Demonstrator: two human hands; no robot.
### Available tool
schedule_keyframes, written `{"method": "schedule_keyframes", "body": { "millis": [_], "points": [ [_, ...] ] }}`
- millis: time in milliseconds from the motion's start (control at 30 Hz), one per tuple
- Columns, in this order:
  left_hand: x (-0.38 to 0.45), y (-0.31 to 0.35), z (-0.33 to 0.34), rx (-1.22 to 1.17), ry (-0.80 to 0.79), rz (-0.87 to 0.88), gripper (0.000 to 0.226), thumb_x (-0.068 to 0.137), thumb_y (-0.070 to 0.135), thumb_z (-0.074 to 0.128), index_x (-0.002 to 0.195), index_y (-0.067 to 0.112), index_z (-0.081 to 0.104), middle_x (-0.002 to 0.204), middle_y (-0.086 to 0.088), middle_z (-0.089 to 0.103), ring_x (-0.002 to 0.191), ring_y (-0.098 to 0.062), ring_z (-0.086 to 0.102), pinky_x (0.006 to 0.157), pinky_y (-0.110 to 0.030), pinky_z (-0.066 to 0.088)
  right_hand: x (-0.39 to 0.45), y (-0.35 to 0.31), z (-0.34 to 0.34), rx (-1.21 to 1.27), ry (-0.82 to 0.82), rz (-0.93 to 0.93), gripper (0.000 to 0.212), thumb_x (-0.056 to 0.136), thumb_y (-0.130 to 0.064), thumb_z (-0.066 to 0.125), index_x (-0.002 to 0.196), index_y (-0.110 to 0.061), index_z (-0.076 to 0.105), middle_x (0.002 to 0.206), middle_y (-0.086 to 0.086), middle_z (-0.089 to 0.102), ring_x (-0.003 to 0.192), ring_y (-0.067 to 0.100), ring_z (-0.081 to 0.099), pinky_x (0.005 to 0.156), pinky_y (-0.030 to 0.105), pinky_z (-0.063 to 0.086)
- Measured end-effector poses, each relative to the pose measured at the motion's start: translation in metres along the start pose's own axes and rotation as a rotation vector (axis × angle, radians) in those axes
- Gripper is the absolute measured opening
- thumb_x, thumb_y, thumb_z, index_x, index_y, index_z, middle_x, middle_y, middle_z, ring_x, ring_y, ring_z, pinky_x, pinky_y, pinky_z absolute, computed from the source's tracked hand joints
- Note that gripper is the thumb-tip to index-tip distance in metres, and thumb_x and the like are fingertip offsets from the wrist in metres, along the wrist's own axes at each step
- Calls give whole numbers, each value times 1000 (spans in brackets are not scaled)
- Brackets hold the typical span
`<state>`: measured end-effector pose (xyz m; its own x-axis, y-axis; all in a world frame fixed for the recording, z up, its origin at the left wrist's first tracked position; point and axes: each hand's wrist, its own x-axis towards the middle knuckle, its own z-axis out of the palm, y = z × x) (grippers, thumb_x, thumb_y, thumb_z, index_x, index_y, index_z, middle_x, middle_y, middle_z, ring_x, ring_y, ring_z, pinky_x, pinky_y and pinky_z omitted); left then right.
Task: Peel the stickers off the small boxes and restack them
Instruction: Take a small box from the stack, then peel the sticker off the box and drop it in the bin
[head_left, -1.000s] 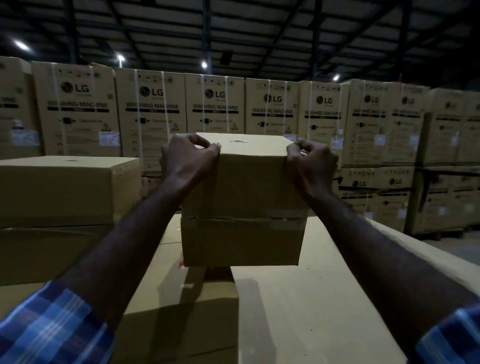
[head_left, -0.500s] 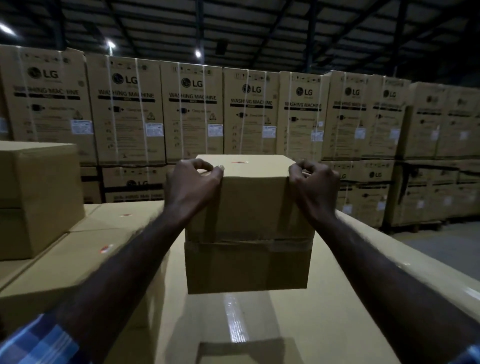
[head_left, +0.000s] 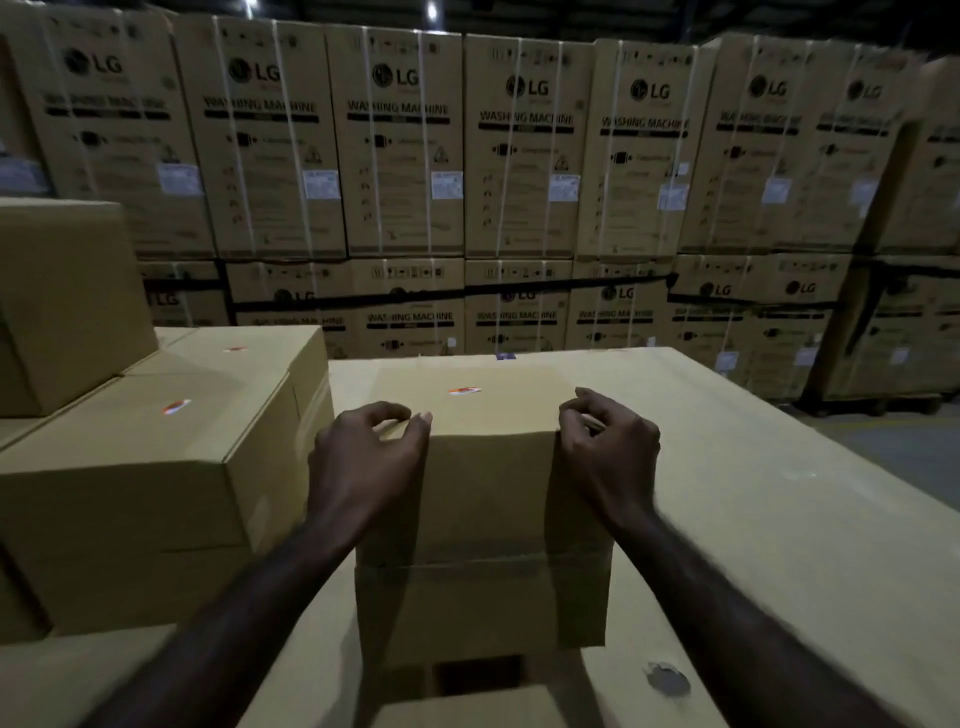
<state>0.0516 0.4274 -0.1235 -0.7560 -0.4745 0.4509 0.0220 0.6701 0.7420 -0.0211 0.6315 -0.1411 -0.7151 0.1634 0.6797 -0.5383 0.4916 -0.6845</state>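
While gripped at its near top corners, small plain brown cardboard box (head_left: 488, 499) at centre, set on or just above a broad pale cardboard surface (head_left: 753, 519); contact beneath not discernible. Left hand (head_left: 363, 462) curled over the near left top edge, thumb and fingers hooked onto the lid. Right hand (head_left: 605, 452) curled likewise round the near right top edge. Small orange-and-white sticker (head_left: 464, 391) lying flat on the lid, towards the far side, between and beyond the two hands, touched by neither. Horizontal seam visible across the near face, roughly two-thirds of the way down.

Immediately left, and nearly touching: second brown cardboard box of similar build (head_left: 156, 467), bearing a small orange sticker (head_left: 176, 407) on top. Farther back on the left, a third box top carrying another orange sticker (head_left: 235, 348). At far left, a taller plain carton (head_left: 62, 301) stacked higher than its neighbours. On the surface near right, a small grey round patch (head_left: 668, 678), nature unclear.

Across the far background, a wall of tall strapped cartons printed "LG" and "WASHING MACHINE" (head_left: 524, 150), two tiers visible, each upper carton with a white label. Lighting dim; fine print blurred and illegible.
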Motion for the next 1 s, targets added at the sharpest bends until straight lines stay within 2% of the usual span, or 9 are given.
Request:
{"method": "schedule_keyframes", "body": {
  "millis": [133, 267, 400, 500, 633, 700, 767, 833, 1000],
  "points": [
    [-18, -11, 4, 27, 3, -26, 38, 87, 44, 65, 116, 21, 70, 125, -3, 65, 113, -22, 59, 84, -26, 45, -18, 17, 4, -2, -44, 0, 19, 82, -11, 67, 99, -7, 75, 114, 11, 71, 89, 15, 68, 79, 27, 55],
    [-29, -28, 6, 28, -28, -3, 38, 87, 43, 65, 117, 19, 69, 122, -3, 66, 109, -16, 58, 82, -25, 45, -31, 25, 8, 3, -81, 16, 28, 78, -24, 58, 95, -9, 75, 111, 8, 73, 91, 14, 69, 81, 31, 58],
    [-32, -45, 8, 38, -42, -19, 34, 86, 43, 65, 113, 23, 70, 118, -3, 66, 109, -18, 58, 84, -27, 43, -42, 28, 15, 2, -92, 2, 27, 77, -21, 56, 91, -8, 74, 115, 8, 71, 102, 17, 67, 80, 30, 58],
    [-36, -56, 6, 50, -78, -19, 33, 86, 43, 65, 114, 24, 68, 120, -3, 63, 112, -20, 57, 86, -27, 43, -53, 34, 21, 4, -106, -15, 24, 78, -19, 56, 91, -9, 74, 117, 8, 69, 116, 18, 62, 84, 37, 59],
    [-32, -64, 4, 167, -236, -50, 46, 89, 45, 59, 132, 28, 55, 150, -8, 37, 130, -28, 44, 96, -36, 42, -63, 37, 25, -8, -148, 6, 25, 74, -17, 56, 90, -11, 74, 118, 5, 69, 120, 14, 59, 94, 26, 52],
    [-24, -65, 4, 245, -316, -38, 54, 91, 49, 55, 140, 30, 45, 158, -8, 23, 141, -30, 30, 106, -44, 37, -62, 34, 24, -28, -189, 16, 27, 73, -18, 57, 92, -12, 74, 118, 6, 69, 117, 14, 60, 96, 29, 50],
    [-11, -67, 7, 346, -380, 15, 61, 91, 52, 50, 146, 29, 36, 160, -7, 17, 146, -27, 16, 114, -46, 25, -56, 30, 21, -84, -271, 11, 27, 74, -22, 58, 94, -13, 74, 115, 4, 70, 109, 15, 64, 95, 34, 52],
    [4, -66, 12, 439, -435, 78, 65, 92, 54, 47, 149, 26, 31, 159, -9, 19, 147, -27, 13, 118, -47, 17, -43, 25, 18, -194, -399, -6, 21, 79, -25, 62, 96, -17, 73, 105, 0, 72, 96, 16, 67, 86, 38, 55],
    [35, -58, 30, 568, -563, 155, 66, 96, 48, 37, 152, 17, 22, 160, -15, 13, 147, -32, 8, 118, -49, 8, 3, 10, 34, -440, -697, 51, 28, 88, -39, 61, 112, -27, 69, 104, 0, 71, 90, 15, 62, 74, 29, 50]
  ]
}}
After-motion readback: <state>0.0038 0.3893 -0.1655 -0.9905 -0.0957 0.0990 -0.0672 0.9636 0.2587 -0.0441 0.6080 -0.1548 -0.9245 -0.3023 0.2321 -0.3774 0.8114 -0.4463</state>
